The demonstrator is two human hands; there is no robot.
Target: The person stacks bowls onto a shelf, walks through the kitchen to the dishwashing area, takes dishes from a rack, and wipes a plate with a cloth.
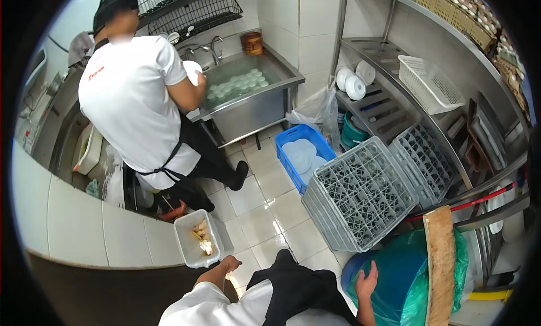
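Note:
My left hand (228, 264) is low in the view, just beside the near rim of a white bin (181, 236) with food scraps in it. Its fingers point to the right, and nothing shows in it. At the lower right my right hand (367, 281) has its fingers spread and holds nothing. It is beside a large blue barrel (400, 269) lined with green plastic. A long worn board (439, 264) lies across the barrel.
A co-worker (132, 95) stands at the left by a steel sink (242, 115) holding a white dish (193, 71). Stacked grey glass racks (360, 196) and a blue crate (290, 171) stand on the tiled floor. A steel shelf (389, 115) lines the right.

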